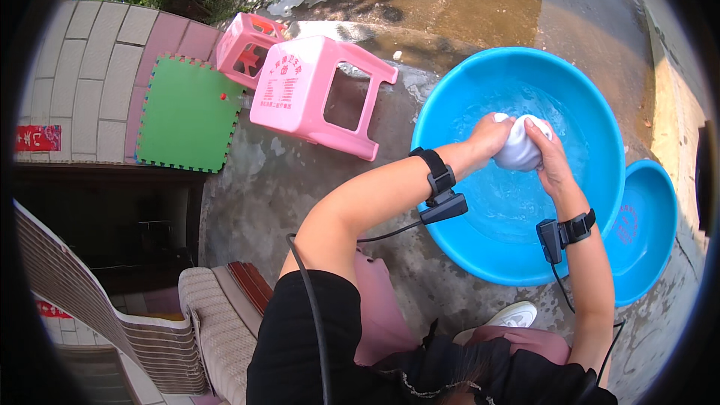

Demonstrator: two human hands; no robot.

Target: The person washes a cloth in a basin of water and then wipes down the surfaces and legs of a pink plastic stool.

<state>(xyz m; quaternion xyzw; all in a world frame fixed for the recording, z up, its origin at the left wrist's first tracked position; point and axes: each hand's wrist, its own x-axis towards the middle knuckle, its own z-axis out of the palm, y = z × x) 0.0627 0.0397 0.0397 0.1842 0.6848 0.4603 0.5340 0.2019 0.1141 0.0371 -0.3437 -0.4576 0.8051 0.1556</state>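
A bunched white cloth is squeezed between both hands, above the water of a large blue plastic basin. My left hand grips it on its left side, with the fingers partly hidden by the cloth. From the right, my right hand clasps it, thumb laid over the top. The water looks clear and rippled, and the cloth's underside hangs over it; whether it touches the surface I cannot tell. Each wrist carries a black strap with a small cabled device.
A smaller blue basin sits at the large basin's right. Two pink plastic stools stand to the left, near a green foam mat against a tiled wall. A padded seat is at lower left. The concrete floor has wet patches.
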